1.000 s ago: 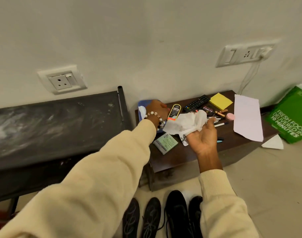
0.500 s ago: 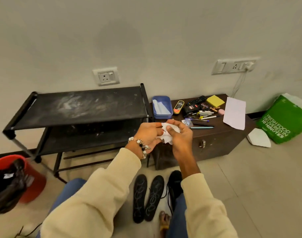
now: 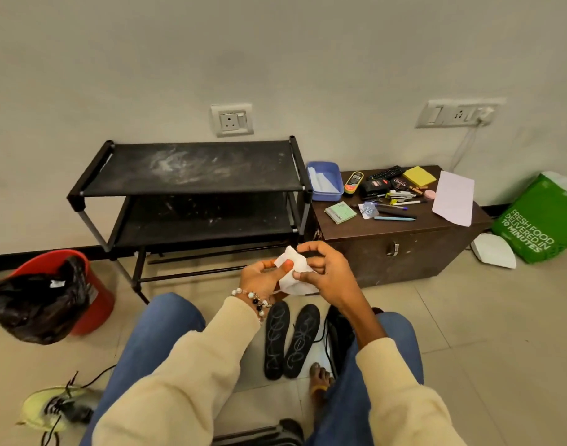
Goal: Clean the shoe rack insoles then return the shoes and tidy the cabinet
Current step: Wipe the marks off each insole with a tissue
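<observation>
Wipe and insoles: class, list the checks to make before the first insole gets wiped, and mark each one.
1. Wipe held by both the left hand and right hand: ok.
2. Wipe fully unfolded: not ok, still bunched.
3. Insoles out, flat on the floor: ok.
4. Rack free of shoes: ok.
5. Rack top clean: not ok, dusty.
6. Wipe damp: cannot tell.

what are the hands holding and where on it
Both hold a white wipe: left hand pinches its left edge, right hand its right side.
</observation>
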The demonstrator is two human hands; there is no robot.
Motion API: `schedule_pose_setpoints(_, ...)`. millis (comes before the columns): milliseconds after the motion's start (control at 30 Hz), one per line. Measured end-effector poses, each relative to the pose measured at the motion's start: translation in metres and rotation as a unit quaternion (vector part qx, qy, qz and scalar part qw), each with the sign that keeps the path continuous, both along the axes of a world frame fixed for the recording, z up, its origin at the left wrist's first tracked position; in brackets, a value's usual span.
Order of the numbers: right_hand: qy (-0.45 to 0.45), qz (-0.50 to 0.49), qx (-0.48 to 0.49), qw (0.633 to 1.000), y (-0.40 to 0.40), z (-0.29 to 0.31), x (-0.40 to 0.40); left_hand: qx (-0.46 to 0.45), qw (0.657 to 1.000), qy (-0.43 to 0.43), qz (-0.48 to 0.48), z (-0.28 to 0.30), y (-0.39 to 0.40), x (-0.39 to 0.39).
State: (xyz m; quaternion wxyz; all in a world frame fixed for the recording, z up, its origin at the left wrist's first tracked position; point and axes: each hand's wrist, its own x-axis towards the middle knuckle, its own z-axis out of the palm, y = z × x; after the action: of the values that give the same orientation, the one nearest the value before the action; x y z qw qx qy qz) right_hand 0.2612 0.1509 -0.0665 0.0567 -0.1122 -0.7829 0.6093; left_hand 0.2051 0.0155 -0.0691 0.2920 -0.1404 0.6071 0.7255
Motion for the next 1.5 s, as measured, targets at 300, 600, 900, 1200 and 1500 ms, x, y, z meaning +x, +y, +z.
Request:
schedule_pose_setpoints(300, 0.032, -0.161, 0.064, 0.984, -0.030, -0.016, -0.007, -0.034, 0.973, 0.192, -0.124, -0.019, -0.010, -0.001)
schedule_pose_setpoints(600, -0.045, 0.029, -0.008, 0.999, -0.011, -0.037, -0.013, -0.108, 0.980, 0.139, -0.097, -0.046, -0.013, -0.025)
schedule_pose_setpoints(900, -0.132, -0.204, -0.080, 0.967, 0.037, -0.133, -0.045, -0.163, 0.983, -0.018, -0.079, -0.121, 0.015, -0.049)
schedule_pose_setpoints(1200, -0.339, -0.415, -0.229, 0.813, 0.055, -0.340, -0.017, -0.335, 0.906, -0.043, -0.255, -0.291, 0.036, -0.063)
schedule_pose_setpoints(1500, -0.450, -0.320, -0.244, 0.797, 0.038, -0.477, 0.010, -0.349, 0.824, -0.066, -0.442, -0.440, 0.077, -0.047)
